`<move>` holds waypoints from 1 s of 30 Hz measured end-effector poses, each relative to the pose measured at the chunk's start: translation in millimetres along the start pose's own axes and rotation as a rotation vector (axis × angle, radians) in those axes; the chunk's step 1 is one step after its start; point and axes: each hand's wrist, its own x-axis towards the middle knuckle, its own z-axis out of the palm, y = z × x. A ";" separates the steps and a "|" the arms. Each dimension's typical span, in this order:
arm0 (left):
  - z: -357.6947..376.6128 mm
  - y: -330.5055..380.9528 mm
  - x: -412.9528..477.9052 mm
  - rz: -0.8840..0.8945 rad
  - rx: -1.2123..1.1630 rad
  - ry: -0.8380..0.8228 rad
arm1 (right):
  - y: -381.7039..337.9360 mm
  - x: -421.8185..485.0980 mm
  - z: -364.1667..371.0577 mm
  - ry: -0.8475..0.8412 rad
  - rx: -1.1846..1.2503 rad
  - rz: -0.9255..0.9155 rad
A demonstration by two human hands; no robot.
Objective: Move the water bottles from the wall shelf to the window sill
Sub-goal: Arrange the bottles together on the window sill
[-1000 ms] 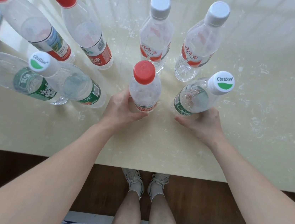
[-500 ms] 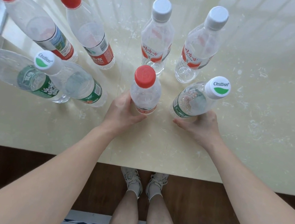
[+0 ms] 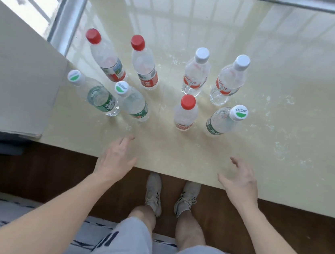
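Several clear water bottles stand upright on the cream window sill [image 3: 287, 141]. Nearest me are a red-capped bottle [image 3: 185, 114] and a Cestbon bottle with a white and green cap [image 3: 224, 121]. Behind them stand two white-capped bottles [image 3: 196, 75] [image 3: 229, 81]. To the left are two red-capped bottles [image 3: 105, 58] [image 3: 144, 65] and two more Cestbon bottles [image 3: 96, 95] [image 3: 133, 103]. My left hand [image 3: 116, 158] and my right hand [image 3: 240, 180] hover over the sill's front edge, fingers relaxed, holding nothing, apart from every bottle.
A metal window frame [image 3: 71, 9] borders the sill on the left and at the back. A grey wall block [image 3: 16, 78] juts in at left. Below the sill are dark wood [image 3: 277, 224], my shoes [image 3: 154, 192] and a patterned rug [image 3: 4, 212].
Both hands have let go of the two front bottles and drawn back to the sill's front edge. The view has pulled back, showing more of the sill and window.
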 end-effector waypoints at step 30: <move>-60.6 -129.6 147.7 0.179 -0.470 0.156 | -249.5 43.6 184.5 0.131 0.400 -0.121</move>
